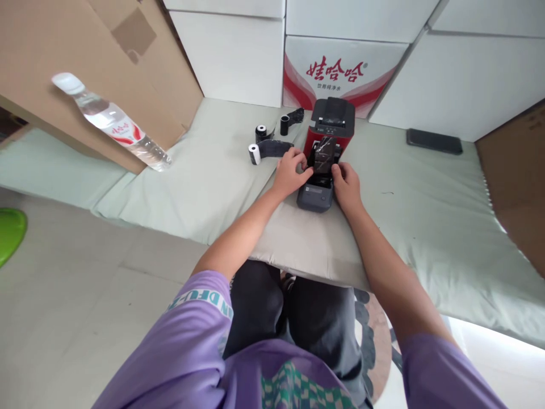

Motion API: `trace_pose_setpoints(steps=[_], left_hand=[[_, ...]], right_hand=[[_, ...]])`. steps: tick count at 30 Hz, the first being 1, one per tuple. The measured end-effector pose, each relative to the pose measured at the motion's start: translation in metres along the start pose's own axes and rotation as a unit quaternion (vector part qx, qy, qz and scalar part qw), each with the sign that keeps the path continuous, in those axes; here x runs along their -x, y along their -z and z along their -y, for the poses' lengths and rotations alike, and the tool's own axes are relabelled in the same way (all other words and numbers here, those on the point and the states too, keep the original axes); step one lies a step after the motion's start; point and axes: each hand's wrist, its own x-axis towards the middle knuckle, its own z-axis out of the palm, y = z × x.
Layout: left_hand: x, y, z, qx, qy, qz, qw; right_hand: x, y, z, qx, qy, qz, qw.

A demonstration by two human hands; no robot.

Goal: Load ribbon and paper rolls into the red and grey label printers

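Note:
A red and black label printer [330, 122] stands on the pale green cloth with its dark front cover [315, 196] folded down towards me. Shiny black ribbon [324, 154] stretches across the printer's opening. At the ribbon's left edge is my left hand [292, 170], thumb and fingers closed in a pinch. My right hand [347, 183] grips at the opposite edge, thumb on top and fingers bent. What lies under the fingertips is partly hidden. Left of the printer are a white-cored ribbon roll [254, 154] with a loose black strip, another roll [261, 133] and a small black spool [284, 125].
White cartons [230, 57] line the back, one with red lettering [336, 71]. A water bottle [114, 125] leans by a brown cardboard box [140, 74] on the left. Towards the right lies a flat black object [434, 141]. A green item [11, 233] shows at the left edge.

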Motion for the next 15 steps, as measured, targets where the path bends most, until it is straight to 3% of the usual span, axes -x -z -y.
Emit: trace_pose_setpoints(steps=[4, 11, 15], left_hand=[[0.001, 0.012, -0.007, -0.048, -0.003, 0.024, 0.999], [-0.002, 0.030, -0.013, -0.057, -0.072, 0.174, 0.980], [-0.010, 0.036, -0.020, -0.101, -0.087, 0.187, 0.973]], right_hand=[[-0.002, -0.003, -0.008, -0.019, -0.010, 0.007, 1.000], [-0.006, -0.005, -0.020, -0.081, -0.026, 0.001, 0.996], [-0.010, -0.008, -0.024, -0.103, -0.044, -0.023, 0.993]])
